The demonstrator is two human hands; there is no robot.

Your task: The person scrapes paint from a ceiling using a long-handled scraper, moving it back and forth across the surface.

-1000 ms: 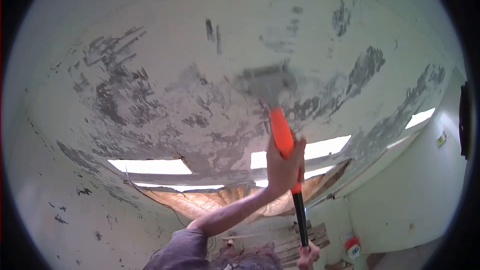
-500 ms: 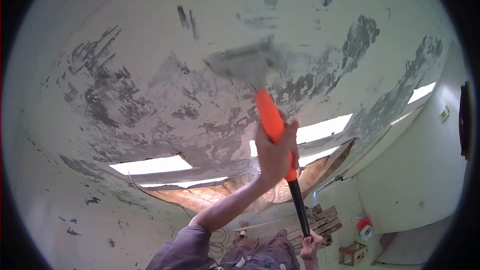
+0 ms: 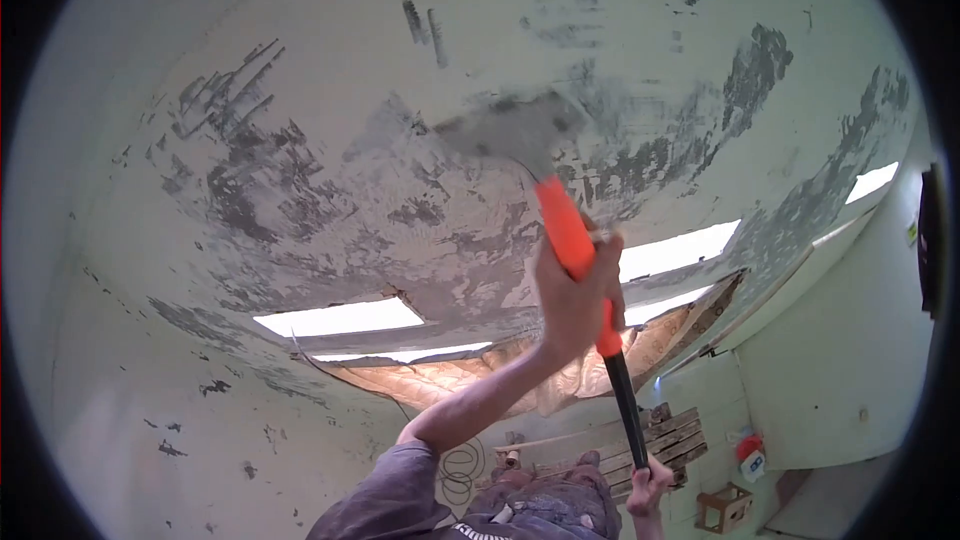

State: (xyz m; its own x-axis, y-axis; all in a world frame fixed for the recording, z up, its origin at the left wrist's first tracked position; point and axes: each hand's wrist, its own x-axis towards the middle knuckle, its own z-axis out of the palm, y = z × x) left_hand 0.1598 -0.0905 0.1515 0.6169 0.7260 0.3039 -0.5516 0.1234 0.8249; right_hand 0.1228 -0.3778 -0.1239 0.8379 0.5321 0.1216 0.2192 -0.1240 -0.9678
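A long-handled scraper stretches up to the patchy white-and-grey plastered surface [image 3: 330,190]. Its wide grey blade [image 3: 515,125] is smeared by motion and appears to lie against that surface. My left hand [image 3: 580,290] is wrapped around the scraper's orange grip [image 3: 565,225], about midway along the tool. Lower down, my right hand [image 3: 650,485] is closed around the end of the black handle [image 3: 627,410]. Grey bare patches and rough flakes surround the blade on both sides.
Bright openings [image 3: 345,317] sit below the scraped area, with a tan quilted cloth [image 3: 440,375] hanging by them. On the floor are wooden slats [image 3: 680,440], a coil of cable [image 3: 460,470], a small wooden stool [image 3: 722,508] and a red-and-white object [image 3: 750,455].
The whole view has shifted, so the surroundings sit further right. Against the surface marks, the blade has moved slightly toward the openings. Both hands keep their hold on the scraper.
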